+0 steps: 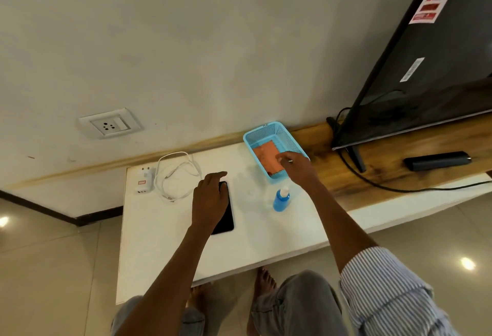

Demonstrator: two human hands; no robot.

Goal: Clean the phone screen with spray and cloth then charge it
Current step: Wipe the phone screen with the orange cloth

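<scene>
Reaching forward over the white rectangular counter (165, 250), both bare forearms stretch out from the bottom of the view, the right one emerging from a rolled blue-and-white striped sleeve (386, 290). The left hand (210, 200) lies palm down on the black flat smartphone (226, 216), its fingers bent over the phone's far end and its wrist covering the near left part, so it seems to press or steady the phone rather than lift it; whether the fingers actually curl round the edge cannot be told. The phone lies flat near the middle of the counter, screen up, its long side running away from the person. The right hand (295, 165) extends into the light-blue perforated plastic basket (269, 133) at the far edge of the counter, fingertips down on the folded orange cloth (266, 158) that lies inside; the fingers look bent at the cloth, but a firm pinch is not plainly visible. Just near of the basket, between it and the person, a small blue bottle with a white cap (281, 200) stands upright, apart from both hands. To the left of the phone a coiled white charging cable (177, 176) lies beside a white plug adapter (145, 181). On the wall above sits a white wall socket (110, 124). To the right, a black flat television (431, 69) stands on a wooden shelf (399, 160).
</scene>
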